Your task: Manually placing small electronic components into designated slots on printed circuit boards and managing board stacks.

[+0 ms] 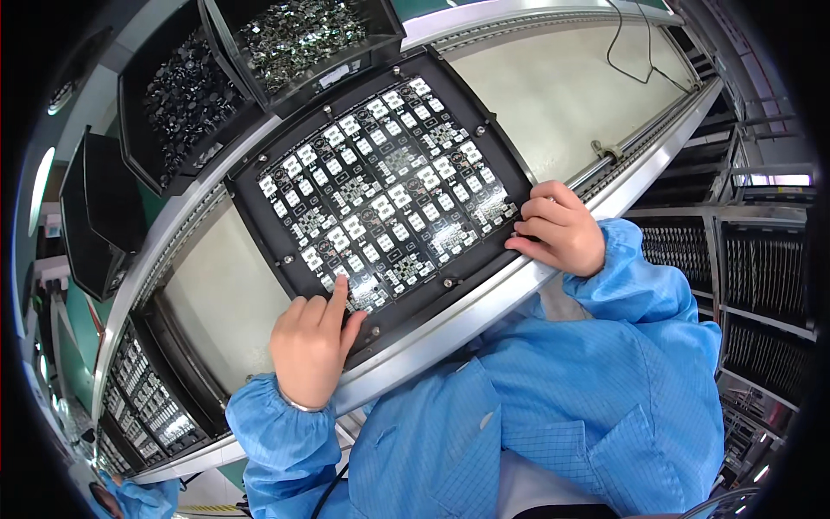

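Note:
A black tray (399,322) holds a dark circuit board panel (380,199) dotted with rows of white square parts. My left hand (309,342) is over the panel's near left corner, index finger stretched out with its tip on or just above a white part. The other fingers of that hand are bent, the thumb apart, and nothing shows in them. At the tray's right rim, my right hand (562,229) has its fingers curled and its thumb close to the fingertips. What lies between them, if anything, cannot be made out. Both arms wear blue sleeves.
The tray rests across a conveyor with metal rails (484,324) and a pale belt (553,95). Beyond it stand black bins of small dark pieces (190,99) and shiny pieces (303,39). Another panel (147,394) lies far left. Racks (765,268) stand right.

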### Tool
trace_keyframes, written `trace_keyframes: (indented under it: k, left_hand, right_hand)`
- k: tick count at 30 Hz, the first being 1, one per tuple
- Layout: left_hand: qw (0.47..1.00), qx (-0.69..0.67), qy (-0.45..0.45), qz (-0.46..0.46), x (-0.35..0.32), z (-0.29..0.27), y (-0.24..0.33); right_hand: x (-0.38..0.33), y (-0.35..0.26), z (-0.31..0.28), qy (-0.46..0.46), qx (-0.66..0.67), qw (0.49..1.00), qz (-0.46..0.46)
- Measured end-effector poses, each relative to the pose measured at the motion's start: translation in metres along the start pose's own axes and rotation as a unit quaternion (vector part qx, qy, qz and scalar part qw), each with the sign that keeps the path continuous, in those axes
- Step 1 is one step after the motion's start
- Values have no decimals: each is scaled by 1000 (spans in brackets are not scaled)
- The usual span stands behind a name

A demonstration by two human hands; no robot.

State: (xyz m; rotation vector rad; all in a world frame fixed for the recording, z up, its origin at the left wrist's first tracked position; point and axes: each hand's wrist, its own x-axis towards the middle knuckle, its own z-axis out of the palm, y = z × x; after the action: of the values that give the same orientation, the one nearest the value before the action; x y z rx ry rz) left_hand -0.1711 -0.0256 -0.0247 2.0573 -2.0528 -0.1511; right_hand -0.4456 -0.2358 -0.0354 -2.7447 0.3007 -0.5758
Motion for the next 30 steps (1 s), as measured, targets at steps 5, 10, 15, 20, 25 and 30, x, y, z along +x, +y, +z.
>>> trace_keyframes:
  k: [5,10,15,20,25,30]
  left_hand:
    - [1000,-10,1,9,3,-1,2]
    - [1000,-23,3,6,-1,-2,-1]
    - [999,-46,0,-14,-2,-4,-3]
    - [997,-75,0,-28,0,-5,-3]
    - [997,-61,-28,-29,-6,0,-8]
    - [997,-72,-29,-27,-9,-3,-9]
  right_hand:
    - [53,26,-17,-22,44,998,30]
    - [137,85,24,24,-202,968,151]
    - [166,98,42,-21,-182,958,218]
    - [168,136,45,18,-118,983,138]
    - [170,59,41,102,-227,966,72]
    - [188,28,69,-1,-160,987,-17]
